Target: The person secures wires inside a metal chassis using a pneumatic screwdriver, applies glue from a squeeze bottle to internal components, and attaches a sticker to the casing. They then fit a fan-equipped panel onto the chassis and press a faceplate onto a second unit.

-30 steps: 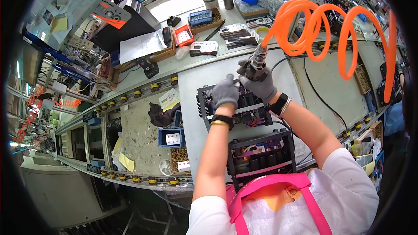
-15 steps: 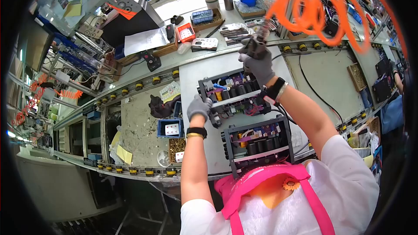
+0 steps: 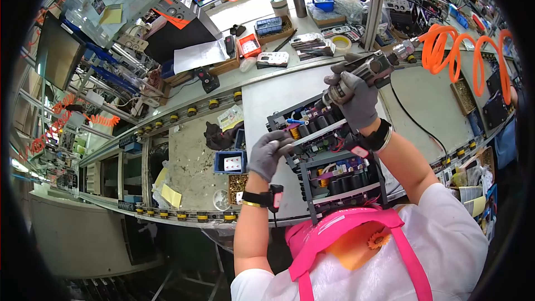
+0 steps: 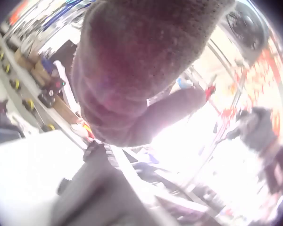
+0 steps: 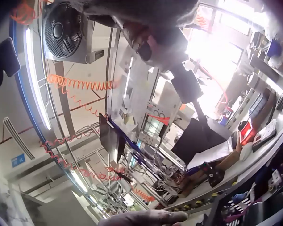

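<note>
Head view: the right hand (image 3: 359, 103) grips a tilted metal power tool (image 3: 374, 69) over the far open frame (image 3: 319, 133).
I see a gray fabric glove wrapped round the tool's barrel, and glossy orange coils of hose (image 3: 444, 50); the left hand (image 3: 266, 156) is raised by that frame's left side, fingers bent, though I cannot tell whether it pinches anything. Both dark, boxy frames, the near frame (image 3: 346, 194) included, sit on the pale, smooth bench (image 3: 266, 96).
</note>
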Demonstrator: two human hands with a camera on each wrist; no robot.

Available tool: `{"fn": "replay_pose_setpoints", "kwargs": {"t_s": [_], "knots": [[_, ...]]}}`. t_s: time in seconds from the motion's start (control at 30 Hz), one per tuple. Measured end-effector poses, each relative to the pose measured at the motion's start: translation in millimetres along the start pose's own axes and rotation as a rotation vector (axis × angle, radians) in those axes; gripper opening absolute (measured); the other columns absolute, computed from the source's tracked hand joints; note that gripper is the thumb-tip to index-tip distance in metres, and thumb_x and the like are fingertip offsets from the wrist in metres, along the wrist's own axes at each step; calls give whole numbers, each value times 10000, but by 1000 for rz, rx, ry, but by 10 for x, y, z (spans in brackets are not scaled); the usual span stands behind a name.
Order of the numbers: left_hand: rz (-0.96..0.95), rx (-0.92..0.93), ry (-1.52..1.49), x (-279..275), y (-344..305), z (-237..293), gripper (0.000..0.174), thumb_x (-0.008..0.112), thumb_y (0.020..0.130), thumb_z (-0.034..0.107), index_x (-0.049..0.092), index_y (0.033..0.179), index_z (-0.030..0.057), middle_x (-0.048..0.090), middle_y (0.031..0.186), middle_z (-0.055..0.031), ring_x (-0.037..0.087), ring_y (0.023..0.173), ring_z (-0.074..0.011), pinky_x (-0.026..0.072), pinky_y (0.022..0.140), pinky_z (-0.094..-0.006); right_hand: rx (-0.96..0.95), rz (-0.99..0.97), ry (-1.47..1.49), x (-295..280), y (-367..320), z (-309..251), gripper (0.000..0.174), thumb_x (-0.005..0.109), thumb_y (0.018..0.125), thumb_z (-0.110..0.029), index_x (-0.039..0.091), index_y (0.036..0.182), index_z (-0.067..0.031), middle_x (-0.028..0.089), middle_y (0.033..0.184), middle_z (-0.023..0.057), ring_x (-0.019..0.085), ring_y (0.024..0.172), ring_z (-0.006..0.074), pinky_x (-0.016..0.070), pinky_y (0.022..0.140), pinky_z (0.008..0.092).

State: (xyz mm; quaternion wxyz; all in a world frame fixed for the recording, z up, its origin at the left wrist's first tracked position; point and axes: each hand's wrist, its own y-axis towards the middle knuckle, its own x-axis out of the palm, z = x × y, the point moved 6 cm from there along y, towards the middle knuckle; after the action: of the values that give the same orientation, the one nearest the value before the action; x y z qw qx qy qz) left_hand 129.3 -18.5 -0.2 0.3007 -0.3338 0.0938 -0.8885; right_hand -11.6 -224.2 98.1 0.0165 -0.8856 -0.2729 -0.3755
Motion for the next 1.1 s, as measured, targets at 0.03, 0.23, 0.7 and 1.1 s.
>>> {"fn": "replay_pose_setpoints", "kwargs": {"t_s": [0.03,0.23,0.7,1.1], "knots": [[-24,19,-15,72,6,-29,272,399,908,-30,499,1159,-60,584,1123,-214,613,1019,-303,559,830,-354,15,-9,39,61,-38,-15,219,489,849,-84,538,1051,-14,599,841,132,555,599,191,478,551,360],[-204,-57,-242,340,124,-232,155,515,946,180,594,1002,58,617,759,-69,600,606,-148,485,461,-251,-2,-69,34,260,-202,-41,409,459,807,-9,445,1215,-43,592,957,114,602,808,210,532,732,408],[171,-24,-174,293,181,-446,184,604,898,287,616,880,104,548,604,15,469,459,-62,370,363,-205,29,-33,6,177,-279,44,433,450,777,-33,436,1208,2,586,959,144,586,804,216,497,819,436],[64,-131,-281,450,135,-466,264,604,890,343,591,897,80,550,640,9,486,498,-86,395,419,-224,21,-91,-5,219,-287,12,448,462,777,-50,430,1220,5,599,975,153,610,808,212,503,836,427]]}}
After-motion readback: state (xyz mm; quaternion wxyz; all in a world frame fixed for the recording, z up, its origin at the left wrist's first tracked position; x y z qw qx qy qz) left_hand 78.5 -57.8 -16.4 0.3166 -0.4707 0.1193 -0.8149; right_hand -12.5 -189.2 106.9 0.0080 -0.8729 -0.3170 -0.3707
